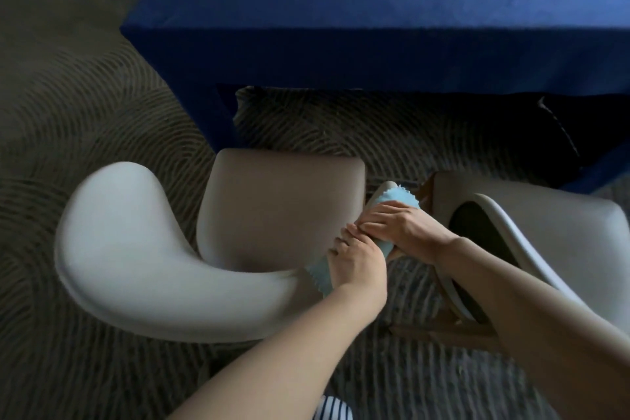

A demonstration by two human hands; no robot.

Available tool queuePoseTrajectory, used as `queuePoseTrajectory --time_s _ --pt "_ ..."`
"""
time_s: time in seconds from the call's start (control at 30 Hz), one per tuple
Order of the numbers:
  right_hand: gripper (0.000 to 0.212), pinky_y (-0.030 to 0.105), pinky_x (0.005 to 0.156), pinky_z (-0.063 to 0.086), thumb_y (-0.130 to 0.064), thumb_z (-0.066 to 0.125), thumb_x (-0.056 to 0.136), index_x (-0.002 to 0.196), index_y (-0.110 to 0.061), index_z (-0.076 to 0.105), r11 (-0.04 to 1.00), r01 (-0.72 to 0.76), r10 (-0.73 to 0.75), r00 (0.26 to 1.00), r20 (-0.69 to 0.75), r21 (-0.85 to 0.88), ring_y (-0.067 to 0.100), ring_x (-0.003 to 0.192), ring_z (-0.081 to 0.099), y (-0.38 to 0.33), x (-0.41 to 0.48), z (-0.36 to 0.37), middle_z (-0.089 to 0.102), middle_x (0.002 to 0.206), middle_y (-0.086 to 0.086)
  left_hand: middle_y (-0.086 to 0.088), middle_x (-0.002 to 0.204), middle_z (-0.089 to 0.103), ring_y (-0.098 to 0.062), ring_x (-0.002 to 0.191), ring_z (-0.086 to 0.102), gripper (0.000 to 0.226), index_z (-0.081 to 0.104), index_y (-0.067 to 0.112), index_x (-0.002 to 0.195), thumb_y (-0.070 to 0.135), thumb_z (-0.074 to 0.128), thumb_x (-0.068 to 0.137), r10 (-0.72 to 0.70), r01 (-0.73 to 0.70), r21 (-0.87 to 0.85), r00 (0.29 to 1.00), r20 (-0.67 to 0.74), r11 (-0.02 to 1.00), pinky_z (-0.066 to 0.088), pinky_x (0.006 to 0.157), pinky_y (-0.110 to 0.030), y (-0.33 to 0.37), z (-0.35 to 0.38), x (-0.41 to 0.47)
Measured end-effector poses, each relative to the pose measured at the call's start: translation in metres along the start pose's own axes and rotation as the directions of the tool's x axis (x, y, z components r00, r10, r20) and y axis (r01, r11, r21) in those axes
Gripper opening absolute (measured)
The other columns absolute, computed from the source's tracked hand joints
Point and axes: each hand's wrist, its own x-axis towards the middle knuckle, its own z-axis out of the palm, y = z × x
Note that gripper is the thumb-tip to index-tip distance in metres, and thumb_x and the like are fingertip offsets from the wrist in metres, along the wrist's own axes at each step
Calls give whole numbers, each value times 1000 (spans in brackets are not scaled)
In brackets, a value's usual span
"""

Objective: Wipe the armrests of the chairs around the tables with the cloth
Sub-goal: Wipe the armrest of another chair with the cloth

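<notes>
Your left hand (356, 261) and right hand (407, 227) grip cloth (399, 198) round the armrest (384, 186).
Second chair (545, 215) crowds just beside; table (375, 10) ahead.

Seemingly narrow gap between white chair (153, 249) and neighbouring chair (552, 225); blue table (375, 10) ahead; open carpet (68, 95) leftward.
</notes>
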Motion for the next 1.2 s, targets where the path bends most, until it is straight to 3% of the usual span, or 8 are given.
queuePoseTrajectory --time_s 0.23,0.33,0.47,0.6,0.7,0.87,1.2 --pt "62 30 102 41 -40 84 63 117 -20 64 999 -47 48 999 -14 26 18 111 60 2 1 5 66 116 -6 -31 147 24 -39 132 34 51 2 -17 142 7 23 102 -20 18 33 999 46 999 33 106 -48 5 -8 2" --pt "65 32 109 31 -44 83 63 120 -19 63 993 -114 115 993 -14 27 21 119 55 -4 0 7 64 122 -3 -30 148 24 -39 133 35 61 0 -17 142 15 33 102 11 -12 72 1000 20 997 35 105 -49 2 -9 -3" --pt "79 53 116 18 -50 80 66 135 -28 50 946 -323 320 942 98 13 24 142 28 -16 -1 18 48 141 -4 -29 149 24 -45 132 35 70 3 -14 144 21 44 99 30 -31 168 999 12 985 37 101 -56 -3 -8 -7" --pt "72 58 113 18 -44 77 68 132 -40 47 887 -461 460 876 147 -31 25 147 12 -29 2 24 37 147 -9 -34 137 39 -47 121 48 50 21 -15 138 14 38 100 63 -51 192 996 -57 980 45 93 -55 -7 -5 -14" --pt "57 56 115 16 -29 70 78 131 -35 51 831 -556 554 829 74 5 27 146 10 -50 3 20 35 149 -7 -28 127 52 -42 112 56 40 32 -12 132 12 33 99 111 -82 222 987 -119 971 47 90 -51 -14 -3 -22" --pt "45 51 116 12 -39 55 84 128 -43 50 810 -585 585 805 93 -38 20 145 19 -80 10 20 45 141 -14 -21 125 56 -35 112 57 37 40 -4 131 11 34 98 142 -111 236 983 -118 965 46 93 -44 -30 5 -31" --pt "41 37 116 -2 -36 56 90 131 -33 52 726 -685 687 727 2 -61 18 141 24 -172 35 14 48 139 -13 -25 133 46 -37 121 46 39 33 -5 135 9 27 99 332 -246 380 926 -180 892 37 98 -43 -97 5 -72"
